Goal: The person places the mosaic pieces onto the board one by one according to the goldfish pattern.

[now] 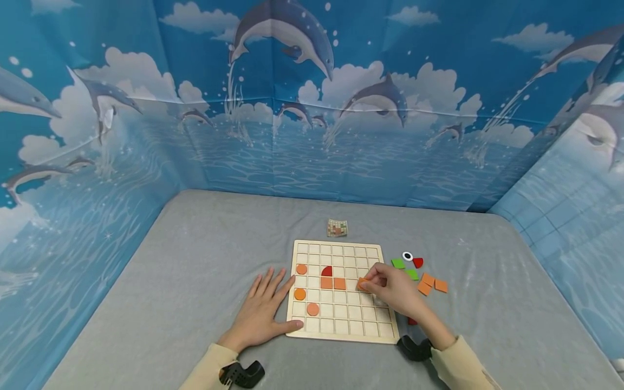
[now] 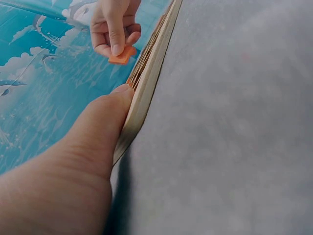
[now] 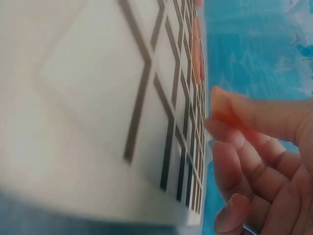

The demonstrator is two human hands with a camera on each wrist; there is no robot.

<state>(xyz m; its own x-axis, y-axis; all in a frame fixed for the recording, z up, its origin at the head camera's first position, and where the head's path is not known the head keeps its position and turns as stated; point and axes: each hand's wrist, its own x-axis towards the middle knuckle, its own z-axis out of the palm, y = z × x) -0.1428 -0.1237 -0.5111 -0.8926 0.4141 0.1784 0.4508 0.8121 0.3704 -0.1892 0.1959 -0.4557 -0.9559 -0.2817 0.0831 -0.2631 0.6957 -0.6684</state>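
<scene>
A wooden grid board (image 1: 356,327) lies on the grey cloth. My left hand (image 1: 263,309) is spread flat at its left side, thumb over the lower left corner; the left wrist view shows that thumb (image 2: 100,115) along the edge. Between thumb and fingers my right hand (image 1: 397,290) pinches an orange square tile (image 1: 362,284) over the board's right half. Two orange square tiles (image 1: 339,283) sit side by side in the grid, with a red quarter-round tile (image 1: 326,271) above the left one. Three orange round tiles (image 1: 299,294) are at the board's left.
Loose orange squares (image 1: 441,285), green tiles (image 1: 398,263), a red tile (image 1: 417,262) and a black-and-white eye disc (image 1: 407,256) lie right of the board. Another red piece (image 1: 412,321) shows beside the right forearm. Beyond the board is a small patterned card (image 1: 337,228). Dolphin-print curtains (image 1: 312,151) surround the table.
</scene>
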